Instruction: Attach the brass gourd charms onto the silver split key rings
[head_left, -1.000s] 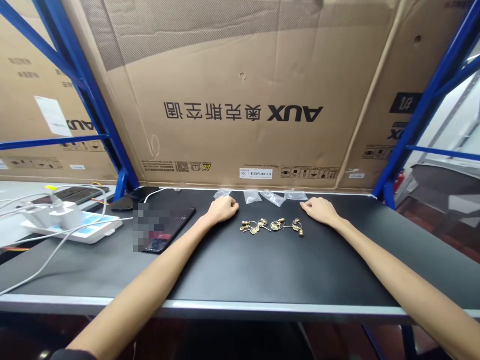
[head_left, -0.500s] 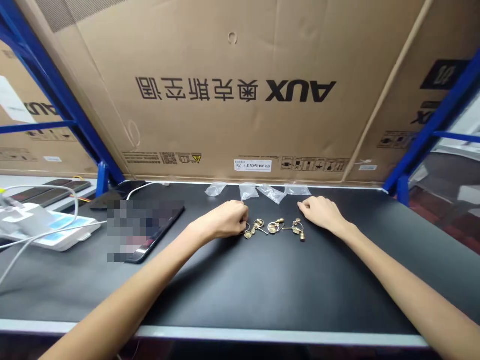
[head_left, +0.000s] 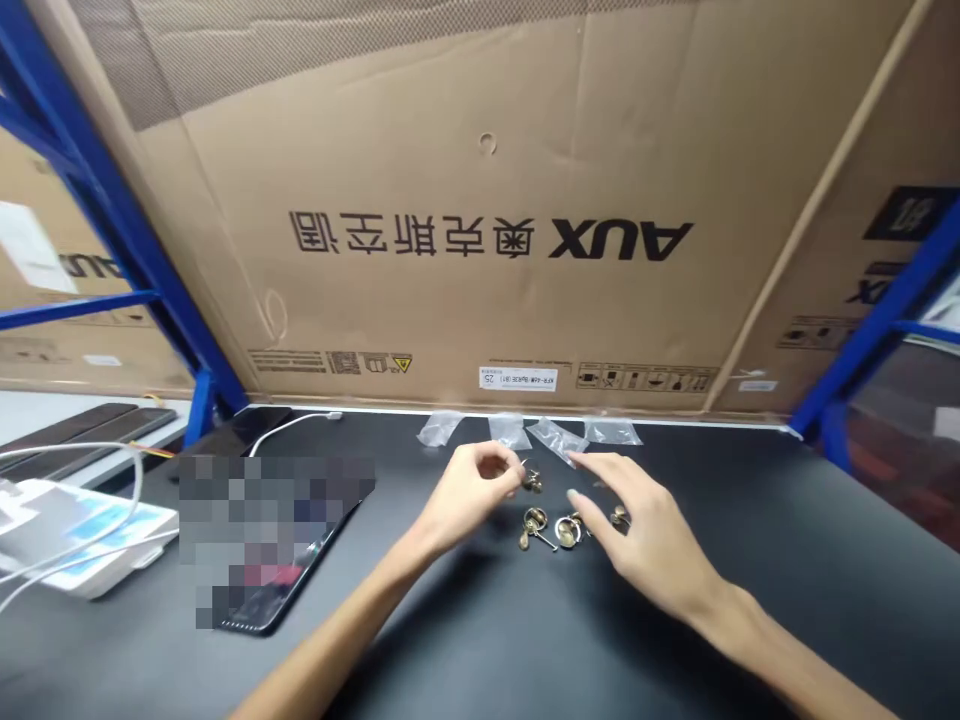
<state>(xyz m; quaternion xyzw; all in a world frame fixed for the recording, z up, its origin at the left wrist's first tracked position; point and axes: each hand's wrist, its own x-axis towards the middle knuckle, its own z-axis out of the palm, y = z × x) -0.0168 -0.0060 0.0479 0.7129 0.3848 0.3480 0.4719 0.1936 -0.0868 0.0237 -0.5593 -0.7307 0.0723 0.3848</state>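
Note:
My left hand (head_left: 472, 490) is lifted a little above the black table (head_left: 465, 640), its fingers pinched on a small gold keyring charm (head_left: 532, 480). My right hand (head_left: 637, 535) hovers open beside it, fingers spread toward the charm and toward the clear plastic bags. More gold keyring charms (head_left: 559, 527) lie on the table between and below the two hands. Several small clear plastic bags (head_left: 559, 438) lie in a row along the table's back edge.
A large AUX cardboard box (head_left: 487, 200) stands behind the table inside blue shelving posts (head_left: 112, 220). A dark tablet (head_left: 270, 540) lies at the left with a white cable (head_left: 292, 422). White chargers and cables (head_left: 67, 530) sit at the far left.
My left hand closed on one gold charm and lifted it off the table. My right hand rose, opened and moved left toward it. The camera moved closer.

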